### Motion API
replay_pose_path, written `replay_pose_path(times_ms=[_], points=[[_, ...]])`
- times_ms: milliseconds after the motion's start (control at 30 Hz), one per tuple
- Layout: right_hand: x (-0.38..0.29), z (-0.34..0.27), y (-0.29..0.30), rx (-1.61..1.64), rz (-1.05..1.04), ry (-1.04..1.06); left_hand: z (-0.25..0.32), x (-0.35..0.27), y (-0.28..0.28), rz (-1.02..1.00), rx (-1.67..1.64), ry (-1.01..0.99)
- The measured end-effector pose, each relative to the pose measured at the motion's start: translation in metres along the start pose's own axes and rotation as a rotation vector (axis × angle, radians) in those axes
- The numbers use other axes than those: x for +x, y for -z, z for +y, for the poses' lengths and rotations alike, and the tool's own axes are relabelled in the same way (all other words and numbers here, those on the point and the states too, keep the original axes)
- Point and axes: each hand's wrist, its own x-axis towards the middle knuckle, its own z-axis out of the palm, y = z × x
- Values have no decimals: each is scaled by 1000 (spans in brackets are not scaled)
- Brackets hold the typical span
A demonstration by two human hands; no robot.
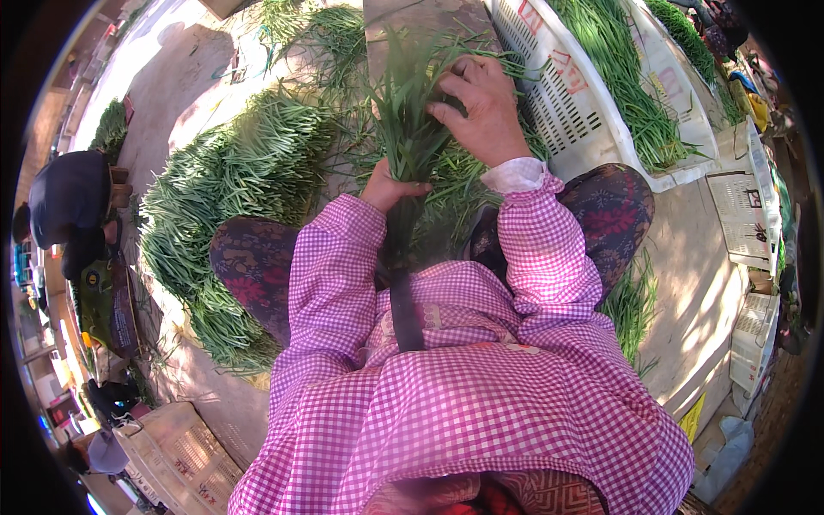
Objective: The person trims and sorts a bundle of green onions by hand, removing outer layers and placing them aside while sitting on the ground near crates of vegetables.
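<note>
My left hand (391, 187) is closed round the middle of an upright bunch of long green leafy stalks (409, 145), thumb across its front. Beside the bunch's upper right side is my right hand (479, 106), its fingers curled at the leaves; whether they pinch any is unclear. The bunch's upper leaves are blurred. Loose green leaves (450, 193) lie below and behind both hands, between my knees. To the left, a large heap of similar stalks (251, 161) is stacked with the cut ends outward.
A white plastic crate (560, 96) holding long green leaves stands at the upper right, close to my right knee. More crates (740, 219) line the far right; another (187, 457) is at lower left. A wooden board (431, 16) lies ahead. A person (71, 199) sits at far left.
</note>
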Motion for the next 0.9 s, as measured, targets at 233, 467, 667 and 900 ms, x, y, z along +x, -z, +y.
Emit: replay_pose_path(times_ms=[233,467,667,900], points=[[-3,0,-10,681,212,-317,3,0,3,17,-54,29],[6,23,30,1046,507,-502,-2,0,2,88,-166,2],[1,40,21,199,335,-394,-5,2,4,107,-92,-31],[-1,9,16,89,10,-326,-1,0,4,79,-42,-15]])
